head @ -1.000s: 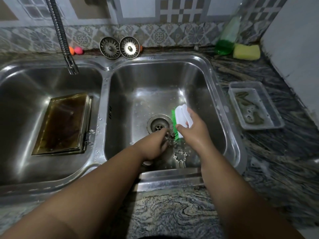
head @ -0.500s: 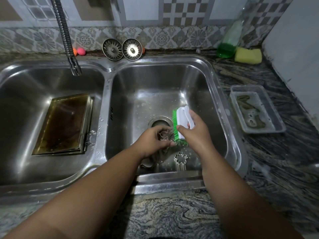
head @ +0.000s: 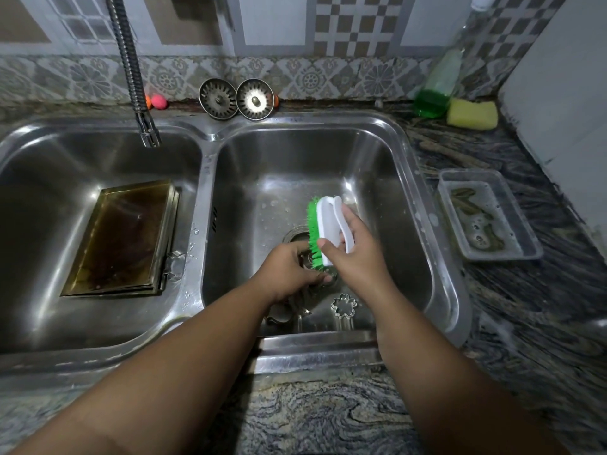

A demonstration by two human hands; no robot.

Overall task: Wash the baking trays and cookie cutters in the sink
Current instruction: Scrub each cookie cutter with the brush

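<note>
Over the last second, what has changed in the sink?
The right hand has swept the brush leftward, partly over the drain, onto the small cutter the left hand holds. Both grips are unchanged. The baking trays in the left basin and the flower cutter lying near the hands stayed put.

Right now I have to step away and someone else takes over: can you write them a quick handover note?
Left hand grips a small cutter, mostly hidden, low in the right basin.
Right hand holds the green brush, bristles against it.
Flower cutter lies on that basin's floor; stained trays sit stacked in the left basin.
Done: nothing clearly finished.
Left: finish this cutter, scrub the others and the trays, then rinse everything.
</note>
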